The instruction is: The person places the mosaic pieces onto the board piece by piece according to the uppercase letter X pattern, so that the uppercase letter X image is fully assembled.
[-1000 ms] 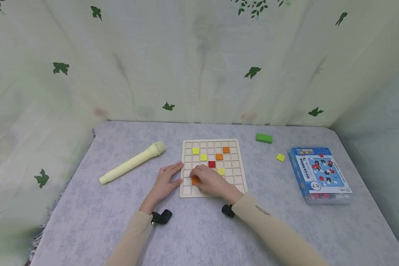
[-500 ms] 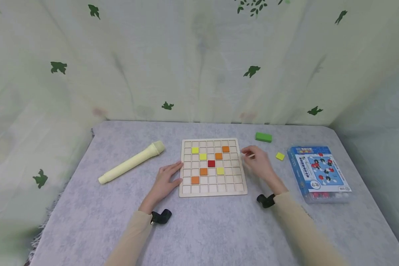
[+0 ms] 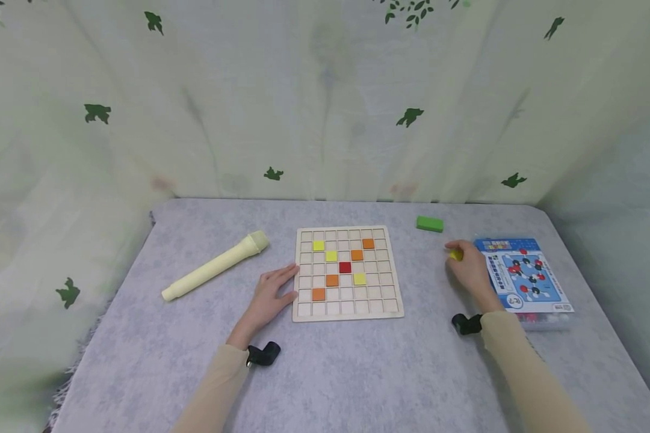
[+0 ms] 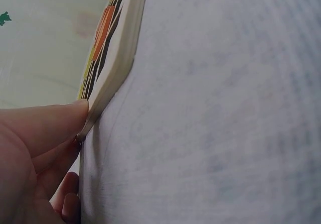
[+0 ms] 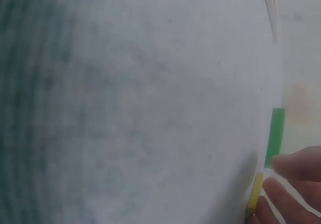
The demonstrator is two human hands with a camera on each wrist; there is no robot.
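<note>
My left hand (image 3: 269, 299) lies at the left edge of the wooden grid board (image 3: 376, 307), its fingers fairly straight. In the left wrist view, the thumb (image 4: 55, 126) touches the board's rim. On the board are orange tiles, several in all, yellow tiles and a red tile (image 3: 345, 267). Over at the right, my right hand (image 3: 470, 272) has its fingers curled round a loose yellow tile (image 3: 456, 255). The right wrist view shows that yellow tile (image 5: 255, 193) low beside the fingertips (image 5: 271, 185), flat on the cloth; the hand partly hides it.
Behind the right hand lies a green block (image 3: 430, 224). A blue boxed molecule set (image 3: 531, 276) is right beside that hand and partly covered by it. A pale yellow microphone-shaped object (image 3: 216, 265) lies left of the board. A grey cloth (image 3: 325, 373) covers the table.
My right hand has moved from over the board out to the right, onto the loose yellow tile. An orange tile it was covering now shows. The left hand has stayed at the board's edge.
</note>
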